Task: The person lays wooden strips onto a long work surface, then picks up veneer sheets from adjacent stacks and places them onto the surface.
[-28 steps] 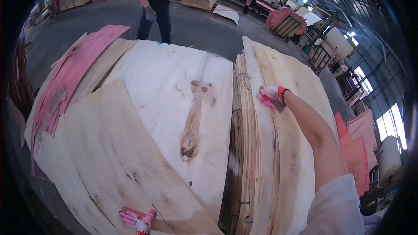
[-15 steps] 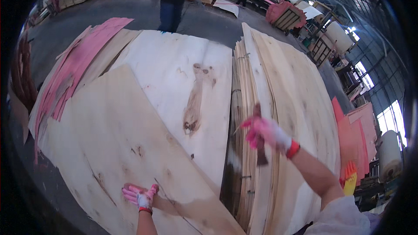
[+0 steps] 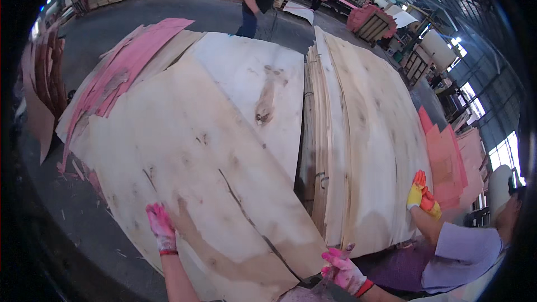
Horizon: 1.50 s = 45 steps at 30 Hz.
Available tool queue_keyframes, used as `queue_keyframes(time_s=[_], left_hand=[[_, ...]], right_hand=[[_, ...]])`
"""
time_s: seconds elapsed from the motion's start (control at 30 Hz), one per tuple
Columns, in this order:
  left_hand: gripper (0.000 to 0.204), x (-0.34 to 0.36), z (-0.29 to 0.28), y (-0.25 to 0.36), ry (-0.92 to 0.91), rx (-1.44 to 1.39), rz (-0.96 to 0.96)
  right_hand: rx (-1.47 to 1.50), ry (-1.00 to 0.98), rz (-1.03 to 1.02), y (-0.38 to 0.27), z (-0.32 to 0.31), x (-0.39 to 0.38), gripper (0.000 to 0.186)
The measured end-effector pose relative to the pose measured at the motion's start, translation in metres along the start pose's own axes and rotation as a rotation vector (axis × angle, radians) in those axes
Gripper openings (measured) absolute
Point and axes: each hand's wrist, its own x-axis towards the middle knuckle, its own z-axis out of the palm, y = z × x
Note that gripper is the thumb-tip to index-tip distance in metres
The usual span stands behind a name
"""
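A large pale wood veneer sheet (image 3: pixel 162 128) lies slanted over the left stack, with a long dark crack running toward its front edge. My left hand (image 3: pixel 160 226), in a pink-stained white glove, rests flat on this sheet left of the crack, fingers stretched out. At the sheet's front right corner is my right hand (image 3: pixel 344 271), gloved alike. Its fingers are closed round a dark brown hand tool (image 3: pixel 350 248); only its tip shows, the rest being hidden. Beneath the slanted sheet lies a whiter veneer sheet (image 3: pixel 246 72) with a brown knot stain.
Beside it stands a second veneer stack (image 3: pixel 369 123). At right, a co-worker's yellow-and-orange gloved hands (image 3: pixel 423 196) are at that stack's edge. Pink torn strips (image 3: pixel 134 61) lie at far left, pink sheets (image 3: pixel 447 156) at right. Another person (image 3: pixel 260 0) stands beyond the stacks.
My right hand has come from above the right stack down to the front edge. My left hand has shifted left from the crack. A co-worker has come into view at right; the view has shifted.
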Motion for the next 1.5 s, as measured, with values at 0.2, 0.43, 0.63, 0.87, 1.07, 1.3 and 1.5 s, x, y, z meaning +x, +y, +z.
queue_keyframes(time_s=[0.2, 0.43, 0.63, 0.87, 1.07, 1.3, 1.5], left_hand=[[0.077, -0.117, -0.229, 0.009, 0.377, 0.589, 0.129], [0.062, -0.182, -0.361, -0.039, -0.046, 0.172, -0.799], [0.045, -0.217, -0.232, 0.012, -0.147, 0.283, -0.708], [0.067, -0.214, -0.270, -0.002, 0.157, 0.542, -0.148], [0.083, -0.222, -0.363, -0.040, 0.535, 0.869, -0.320], [0.052, -0.228, -0.319, -0.044, -0.148, 0.453, -0.847], [0.067, -0.199, -0.333, -0.087, 0.376, 0.772, 0.005]], right_hand=[[-0.290, 0.267, -0.357, 0.071, -0.006, 0.002, 0.053], [-0.312, 0.422, -0.235, 0.148, -0.016, -0.005, 0.060], [-0.009, 0.353, -0.172, 0.182, -0.024, 0.037, 0.048], [0.336, 0.478, 0.065, 0.194, -0.077, 0.072, 0.029], [0.307, 0.395, 0.115, 0.198, -0.069, 0.070, 0.038], [0.248, 0.397, 0.223, 0.191, -0.066, 0.075, 0.038], [0.212, 0.442, 0.258, 0.184, -0.068, 0.074, 0.042]])
